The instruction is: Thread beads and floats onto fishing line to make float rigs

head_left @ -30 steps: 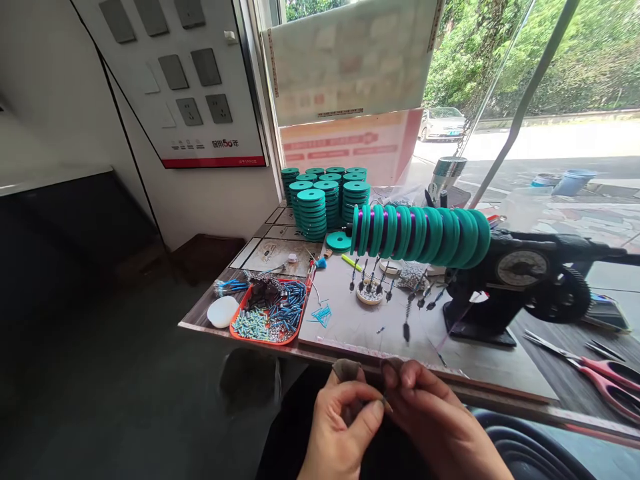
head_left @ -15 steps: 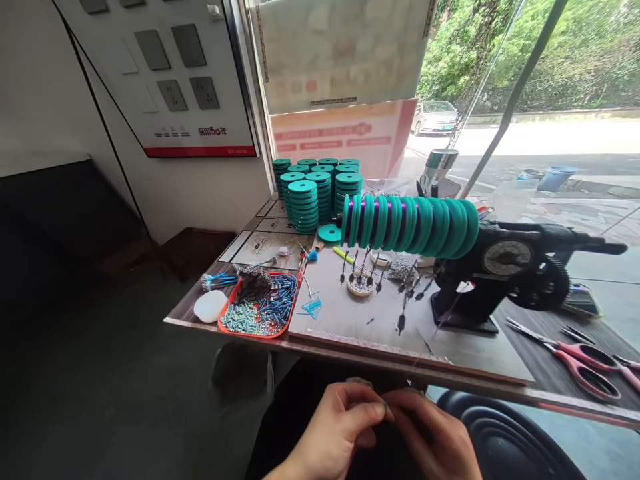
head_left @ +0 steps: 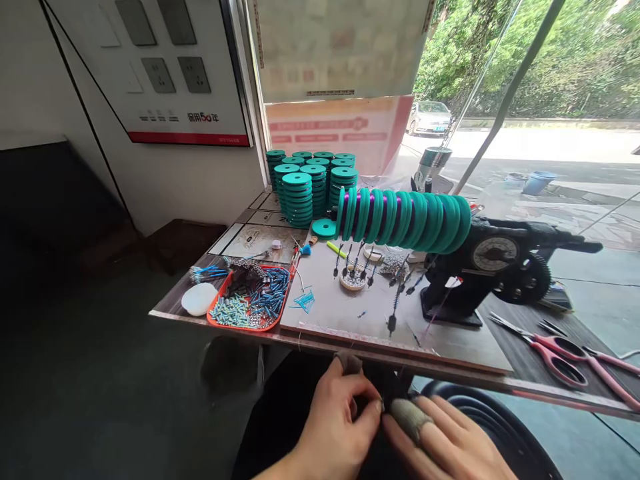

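— Thread [head_left: 434,319], thin and purple: where is it from the winder [head_left: 480,267]?

— I see it slant from the winder's base over the table edge [head_left: 400,360] toward my hands; its lower end is lost between them.

— Grip?

— Left hand [head_left: 333,420] pinches thumb to forefinger, right hand [head_left: 445,440] meets it with a covered fingertip. Whether they hold thread, I cannot tell.

— Counts?

— One winder, one orange tray [head_left: 249,300], two scissors [head_left: 560,353].

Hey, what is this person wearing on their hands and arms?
Both hands are bare, with no gloves or visible sleeves. The right hand has a grey fabric finger cot on one finger; the left hand has a similar one on a fingertip.
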The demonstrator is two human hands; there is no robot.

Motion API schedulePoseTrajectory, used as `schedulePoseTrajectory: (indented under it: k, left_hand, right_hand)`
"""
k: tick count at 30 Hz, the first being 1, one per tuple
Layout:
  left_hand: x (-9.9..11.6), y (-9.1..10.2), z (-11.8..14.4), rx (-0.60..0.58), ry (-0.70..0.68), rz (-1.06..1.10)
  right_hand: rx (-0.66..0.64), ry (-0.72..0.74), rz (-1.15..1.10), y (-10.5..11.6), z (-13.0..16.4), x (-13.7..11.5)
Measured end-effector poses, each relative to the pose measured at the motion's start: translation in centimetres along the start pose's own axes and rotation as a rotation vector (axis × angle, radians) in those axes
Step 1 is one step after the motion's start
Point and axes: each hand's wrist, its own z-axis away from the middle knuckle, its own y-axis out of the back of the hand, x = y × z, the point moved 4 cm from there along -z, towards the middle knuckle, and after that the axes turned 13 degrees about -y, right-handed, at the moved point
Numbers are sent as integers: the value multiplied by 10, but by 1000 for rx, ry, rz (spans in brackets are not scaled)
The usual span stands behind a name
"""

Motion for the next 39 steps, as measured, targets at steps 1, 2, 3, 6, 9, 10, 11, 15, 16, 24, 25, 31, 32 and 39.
schedulePoseTrajectory:
  k: [1, 2, 3, 6, 9, 10, 11, 15, 16, 24, 25, 31, 32, 39]
  left_hand:
    - [3, 2, 1, 7, -37, 8]
    - [5, 4, 2, 19, -66, 37]
    - [7, 7, 3, 36, -84, 83]
    - [11, 17, 2, 72, -54, 253]
    - [11, 22, 0, 67, 37, 368]
    - [10, 22, 0, 73, 61, 376]
    - [10, 23, 0, 90, 71, 363]
    - [11, 23, 2, 215, -25, 124]
    - [12, 22, 3, 242, -80, 31]
    - [24, 17, 11, 327, -623, -674]
    - [24, 16, 11, 308, -637, -698]
    - [24, 18, 11, 213, -644, -659]
    - [25, 18, 10, 203, -623, -605]
    - [7, 12, 3, 127, 84, 397]
  right_hand:
    - [-20, 37, -34, 2, -14, 1]
    - [-68, 59, -80, 2, -27, 4]
    - [-150, 78, -130, -2, -40, 7]
    - [-447, 112, -242, -18, -66, 15]
    - [-558, 112, -291, -28, -78, 20]
    - [-570, 88, -305, -30, -79, 22]
    - [-576, 50, -315, -32, -79, 23]
    - [-590, -133, -293, -35, -74, 29]
    - [-594, -179, -281, -35, -74, 30]
    - [-668, -413, -230, -33, -87, 36]
    - [-677, -419, -230, -33, -89, 37]
    - [-672, -415, -236, -36, -97, 37]
    - [-659, -406, -234, -35, -97, 36]
    - [-170, -216, -147, 0, -58, 36]
